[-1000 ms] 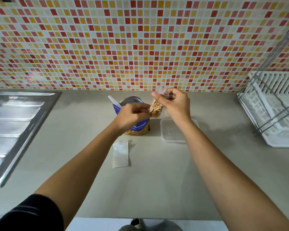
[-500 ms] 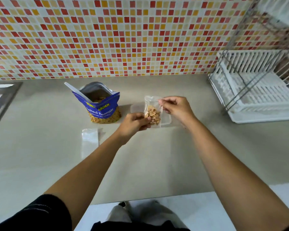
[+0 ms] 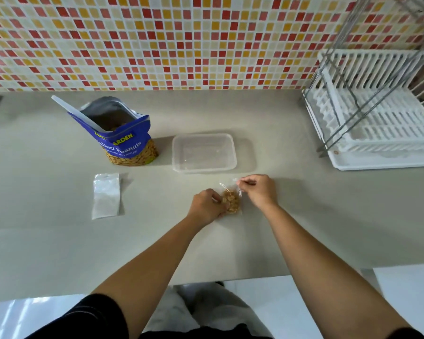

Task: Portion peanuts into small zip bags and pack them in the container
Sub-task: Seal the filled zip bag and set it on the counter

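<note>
Now the filled zip bag (image 3: pixel 231 204) lies on the tabletop (image 3: pixel 304 204) about midway along its width, just on the front-edge side of the clear container (image 3: pixel 204 167), which holds nothing yet. The left hand (image 3: pixel 207 206) has its fingers curled round the bag's left side and pins it down. The right hand (image 3: pixel 257 192) pinches the top right corner, at what seems to be the zip strip.

The step looks like sealing. To do it well, the left hand should keep the peanuts pushed down away from the mouth, so that no nut sits in the track. The right hand can then run thumb and finger along the strip from one end to the other, pressing out air as it goes. A flat bag will likely pack more neatly into the container.

Half a second earlier the bag hung upright between both hands above the container; now it is down on the tabletop, nearer the front edge. A second ago it was up beside the mouth of the blue peanut pouch (image 3: pixel 127 143). The pouch near the back edge and the empty zip bag (image 3: pixel 106 195) in front of it seem unmoved.
</note>
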Demonstrator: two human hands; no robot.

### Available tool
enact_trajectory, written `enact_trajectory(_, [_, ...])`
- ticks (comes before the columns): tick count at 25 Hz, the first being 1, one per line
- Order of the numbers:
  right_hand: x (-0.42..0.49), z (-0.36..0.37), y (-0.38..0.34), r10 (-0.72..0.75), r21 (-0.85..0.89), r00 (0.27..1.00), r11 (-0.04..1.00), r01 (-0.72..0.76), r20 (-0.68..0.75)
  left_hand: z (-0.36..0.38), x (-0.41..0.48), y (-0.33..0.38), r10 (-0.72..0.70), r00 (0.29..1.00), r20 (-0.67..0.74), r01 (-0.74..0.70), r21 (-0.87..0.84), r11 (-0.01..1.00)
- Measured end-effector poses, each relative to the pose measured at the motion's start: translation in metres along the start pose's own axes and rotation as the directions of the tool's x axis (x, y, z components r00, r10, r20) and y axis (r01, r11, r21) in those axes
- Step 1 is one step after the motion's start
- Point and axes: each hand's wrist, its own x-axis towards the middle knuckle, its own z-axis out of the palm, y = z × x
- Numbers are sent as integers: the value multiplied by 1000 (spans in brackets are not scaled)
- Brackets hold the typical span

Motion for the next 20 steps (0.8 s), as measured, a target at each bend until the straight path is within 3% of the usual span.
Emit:
enact_trajectory(5, [0,10,-2,-66,-201,997,978,56,-42,0,4,-2,0,998,-58,10,170,985])
enact_trajectory(9, [-11,10,-22,-159,-258,984,957,133,-84,-18,4,-6,-52,993,-109,57,44,997])
enact_trajectory(13, [-41,51,-42,-274,-313,959,906,284,78,-58,1,-28,-17,973,-231,22,19,1000])
enact_trajectory(16, [-57,95,-56,-379,-360,896,823,440,230,-97,-3,-48,-5,950,-311,14,27,1000])
enact_trajectory(20, [-70,153,-76,-419,-326,842,787,523,339,-158,-4,-82,93,919,-383,-39,147,988])
